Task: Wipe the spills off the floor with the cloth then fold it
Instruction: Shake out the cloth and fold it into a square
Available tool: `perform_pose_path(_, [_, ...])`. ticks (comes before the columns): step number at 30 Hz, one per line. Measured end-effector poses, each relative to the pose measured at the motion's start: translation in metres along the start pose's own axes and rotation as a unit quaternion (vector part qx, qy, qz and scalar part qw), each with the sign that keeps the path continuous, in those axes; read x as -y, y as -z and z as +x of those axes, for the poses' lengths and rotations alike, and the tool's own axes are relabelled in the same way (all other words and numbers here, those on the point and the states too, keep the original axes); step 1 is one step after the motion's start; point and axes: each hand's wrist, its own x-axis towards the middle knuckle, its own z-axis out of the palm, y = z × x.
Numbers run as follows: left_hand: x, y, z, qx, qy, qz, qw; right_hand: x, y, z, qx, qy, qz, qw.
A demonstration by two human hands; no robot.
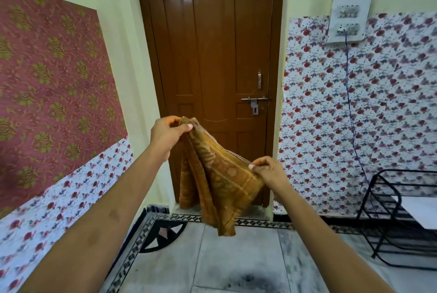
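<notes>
One cloth (220,174), mustard-brown towelling with a woven pattern, is hanging in soft folds in the air between two hands, in front of one brown panelled wooden door (212,44) and above the floor (238,250). The left hand (165,137) is pinching its top corner, fingers (184,128) curled tight on the edge. The right hand (270,173), lower, is pinching another corner likewise. A dark smudge (248,278) is showing on the grey stone tiles. One black wire rack (387,200) is standing at the right.
</notes>
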Motion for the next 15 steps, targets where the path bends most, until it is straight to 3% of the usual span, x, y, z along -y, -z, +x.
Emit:
perform_pose_path(3, [0.02,0.004,0.002,-0.016,0.032,0.022,0.999,0.01,0.004,0.001,-0.019,-0.007,0.06,0.998])
perform_pose_path(9, [0.036,-0.003,-0.005,-0.014,0.088,0.054,0.995,0.034,-0.016,-0.007,0.085,-0.001,0.109,0.99])
perform_pose_path(15, [0.03,-0.017,-0.023,0.096,0.075,0.007,0.993,0.05,-0.025,-0.02,0.193,0.04,0.127,0.972])
